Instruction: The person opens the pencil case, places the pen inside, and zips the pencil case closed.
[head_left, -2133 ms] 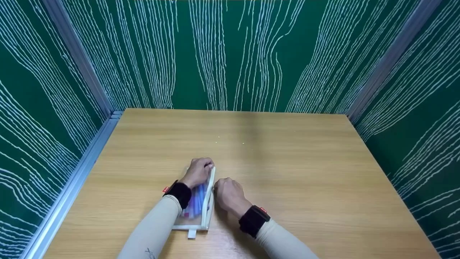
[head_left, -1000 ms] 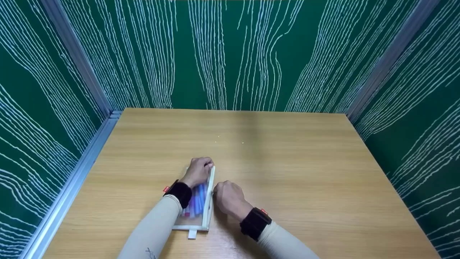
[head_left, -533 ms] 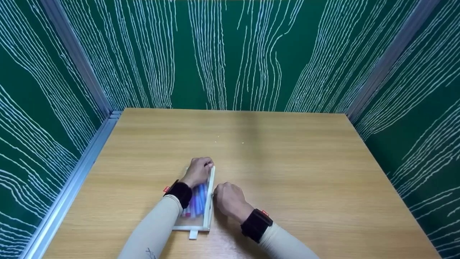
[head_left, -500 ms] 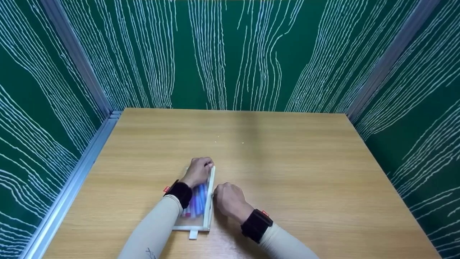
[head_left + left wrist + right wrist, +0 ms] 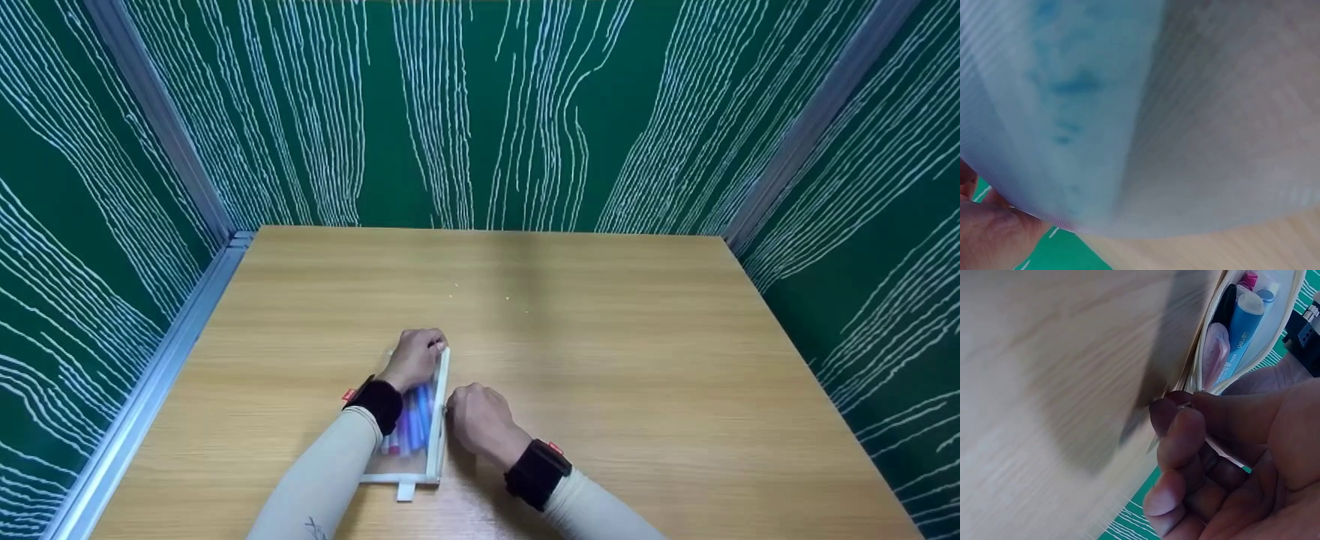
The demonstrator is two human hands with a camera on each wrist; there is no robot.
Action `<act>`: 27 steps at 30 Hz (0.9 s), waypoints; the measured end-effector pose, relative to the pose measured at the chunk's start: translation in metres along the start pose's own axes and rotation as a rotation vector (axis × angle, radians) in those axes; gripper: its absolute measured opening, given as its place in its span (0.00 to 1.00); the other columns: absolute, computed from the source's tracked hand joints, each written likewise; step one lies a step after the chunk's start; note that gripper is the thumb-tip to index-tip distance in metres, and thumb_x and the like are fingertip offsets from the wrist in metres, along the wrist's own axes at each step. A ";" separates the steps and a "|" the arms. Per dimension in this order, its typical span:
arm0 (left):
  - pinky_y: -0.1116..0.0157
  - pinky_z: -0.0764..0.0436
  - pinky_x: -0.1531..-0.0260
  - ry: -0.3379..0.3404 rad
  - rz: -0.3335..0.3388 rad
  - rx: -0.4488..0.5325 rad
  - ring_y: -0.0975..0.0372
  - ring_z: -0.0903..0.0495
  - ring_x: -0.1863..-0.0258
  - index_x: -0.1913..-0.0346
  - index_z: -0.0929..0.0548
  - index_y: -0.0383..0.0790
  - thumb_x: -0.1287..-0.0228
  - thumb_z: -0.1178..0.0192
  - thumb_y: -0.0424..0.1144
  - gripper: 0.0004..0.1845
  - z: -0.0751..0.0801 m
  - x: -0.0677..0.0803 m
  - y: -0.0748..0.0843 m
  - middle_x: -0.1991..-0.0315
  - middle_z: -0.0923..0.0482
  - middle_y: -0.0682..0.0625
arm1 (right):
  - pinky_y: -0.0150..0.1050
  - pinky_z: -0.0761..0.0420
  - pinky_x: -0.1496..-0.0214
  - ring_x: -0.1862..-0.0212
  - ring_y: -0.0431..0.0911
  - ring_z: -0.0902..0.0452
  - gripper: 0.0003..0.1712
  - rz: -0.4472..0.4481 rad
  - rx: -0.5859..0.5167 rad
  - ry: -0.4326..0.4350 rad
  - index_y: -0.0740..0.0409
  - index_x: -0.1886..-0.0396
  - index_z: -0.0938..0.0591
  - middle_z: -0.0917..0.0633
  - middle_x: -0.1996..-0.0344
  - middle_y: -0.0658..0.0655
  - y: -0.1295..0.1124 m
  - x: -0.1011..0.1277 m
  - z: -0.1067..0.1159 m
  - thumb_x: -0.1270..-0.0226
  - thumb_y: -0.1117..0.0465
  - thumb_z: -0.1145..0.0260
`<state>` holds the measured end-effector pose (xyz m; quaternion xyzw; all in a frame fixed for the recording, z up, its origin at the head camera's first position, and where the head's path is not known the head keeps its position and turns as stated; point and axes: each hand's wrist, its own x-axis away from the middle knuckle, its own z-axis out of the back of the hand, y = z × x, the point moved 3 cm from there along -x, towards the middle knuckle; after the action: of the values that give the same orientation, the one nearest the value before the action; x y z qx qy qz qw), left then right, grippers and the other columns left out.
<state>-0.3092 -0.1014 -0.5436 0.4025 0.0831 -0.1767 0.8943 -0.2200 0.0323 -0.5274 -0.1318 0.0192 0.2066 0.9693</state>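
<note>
A tan wood table sits inside green walls with thin white wavy lines. A see-through pouch with a white zip edge lies flat near the table's 6 o'clock edge, a bit to the left. Pens in blue, pink and purple show inside it. The left hand grips the pouch's far end with curled fingers. The right hand, at 3 o'clock of the pouch, pinches the zip pull between thumb and finger. The table is bare wood from 12 to 3 o'clock.
</note>
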 end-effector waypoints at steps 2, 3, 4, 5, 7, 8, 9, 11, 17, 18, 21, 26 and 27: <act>0.51 0.22 0.56 0.000 0.009 0.001 0.51 0.22 0.66 0.71 0.18 0.33 0.36 0.39 0.24 0.06 0.000 0.000 0.000 0.74 0.19 0.46 | 0.43 0.21 0.75 0.79 0.49 0.21 0.18 -0.001 0.000 0.000 0.49 0.89 0.27 0.18 0.84 0.52 0.000 0.000 0.000 0.46 0.72 0.46; 0.51 0.22 0.56 -0.003 0.019 0.004 0.51 0.22 0.66 0.71 0.18 0.33 0.36 0.39 0.24 0.06 0.000 0.000 0.000 0.73 0.19 0.46 | 0.43 0.21 0.75 0.79 0.49 0.21 0.18 -0.005 -0.002 -0.008 0.49 0.89 0.27 0.18 0.84 0.52 0.000 0.000 0.000 0.46 0.72 0.46; 0.52 0.21 0.56 -0.007 0.031 0.007 0.52 0.21 0.66 0.70 0.17 0.33 0.35 0.39 0.25 0.06 0.000 0.000 0.000 0.73 0.19 0.46 | 0.43 0.21 0.75 0.80 0.49 0.22 0.18 -0.006 -0.003 -0.012 0.49 0.89 0.27 0.18 0.84 0.52 0.000 0.000 0.000 0.46 0.72 0.45; 0.52 0.21 0.56 -0.010 0.043 0.010 0.52 0.21 0.65 0.70 0.17 0.33 0.35 0.39 0.25 0.06 0.000 0.000 0.000 0.73 0.18 0.46 | 0.43 0.20 0.74 0.80 0.49 0.22 0.17 -0.010 -0.003 -0.021 0.49 0.88 0.27 0.18 0.84 0.52 0.000 0.000 -0.001 0.45 0.72 0.45; 0.53 0.21 0.56 -0.018 0.066 0.019 0.52 0.21 0.65 0.70 0.17 0.33 0.34 0.39 0.25 0.06 0.000 0.000 0.001 0.72 0.18 0.46 | 0.43 0.20 0.74 0.79 0.48 0.22 0.17 -0.012 -0.006 -0.032 0.49 0.88 0.26 0.18 0.83 0.52 0.000 0.000 -0.001 0.46 0.72 0.45; 0.52 0.21 0.55 -0.021 0.078 0.024 0.52 0.21 0.64 0.69 0.17 0.33 0.34 0.39 0.25 0.06 0.000 0.000 0.001 0.71 0.18 0.46 | 0.44 0.20 0.73 0.79 0.49 0.22 0.17 -0.009 -0.005 -0.030 0.49 0.88 0.26 0.18 0.83 0.52 0.000 0.000 -0.001 0.46 0.72 0.45; 0.52 0.21 0.55 -0.024 0.083 0.024 0.52 0.21 0.64 0.69 0.17 0.33 0.33 0.39 0.25 0.06 0.000 0.000 0.001 0.71 0.18 0.46 | 0.44 0.19 0.73 0.79 0.49 0.22 0.16 -0.008 -0.008 -0.033 0.49 0.88 0.26 0.18 0.83 0.52 0.000 0.000 -0.001 0.46 0.72 0.45; 0.51 0.21 0.54 -0.027 0.084 0.023 0.51 0.21 0.63 0.69 0.17 0.33 0.33 0.39 0.25 0.06 0.000 0.000 0.001 0.71 0.17 0.45 | 0.43 0.19 0.73 0.79 0.49 0.22 0.16 -0.002 -0.009 -0.032 0.50 0.88 0.25 0.18 0.83 0.52 0.000 0.000 -0.002 0.47 0.72 0.44; 0.51 0.21 0.55 -0.015 0.044 0.013 0.51 0.20 0.65 0.70 0.17 0.33 0.36 0.38 0.24 0.06 0.001 0.000 0.002 0.72 0.17 0.45 | 0.43 0.21 0.74 0.79 0.49 0.21 0.16 0.019 -0.011 -0.026 0.49 0.88 0.25 0.17 0.83 0.53 0.000 0.001 -0.001 0.47 0.71 0.44; 0.51 0.20 0.56 -0.011 0.042 0.012 0.52 0.20 0.65 0.70 0.17 0.33 0.36 0.38 0.24 0.06 0.001 0.000 0.002 0.72 0.17 0.45 | 0.43 0.21 0.74 0.79 0.49 0.22 0.16 0.021 -0.013 -0.025 0.49 0.88 0.25 0.17 0.83 0.53 0.000 0.001 -0.001 0.47 0.71 0.44; 0.51 0.20 0.55 -0.006 0.042 0.014 0.50 0.19 0.65 0.71 0.17 0.33 0.36 0.38 0.23 0.06 0.001 0.000 0.002 0.72 0.17 0.45 | 0.42 0.21 0.74 0.79 0.48 0.22 0.16 0.024 -0.015 -0.024 0.49 0.88 0.26 0.17 0.83 0.53 0.000 0.001 -0.001 0.47 0.72 0.45; 0.48 0.22 0.48 -0.019 0.053 -0.006 0.45 0.19 0.58 0.70 0.16 0.33 0.35 0.38 0.25 0.06 0.000 0.002 0.002 0.70 0.16 0.44 | 0.40 0.22 0.76 0.79 0.48 0.21 0.16 0.062 0.034 0.036 0.50 0.87 0.26 0.18 0.83 0.53 -0.001 0.004 0.000 0.46 0.73 0.43; 0.47 0.23 0.48 -0.023 0.056 -0.007 0.44 0.20 0.57 0.69 0.16 0.33 0.35 0.38 0.25 0.06 0.001 0.002 0.002 0.69 0.16 0.44 | 0.40 0.23 0.76 0.79 0.48 0.21 0.16 0.071 0.048 0.054 0.50 0.87 0.25 0.18 0.83 0.53 -0.002 0.005 0.000 0.46 0.73 0.43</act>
<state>-0.3068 -0.1008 -0.5421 0.3995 0.0623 -0.1561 0.9012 -0.2150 0.0327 -0.5273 -0.1131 0.0549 0.2366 0.9634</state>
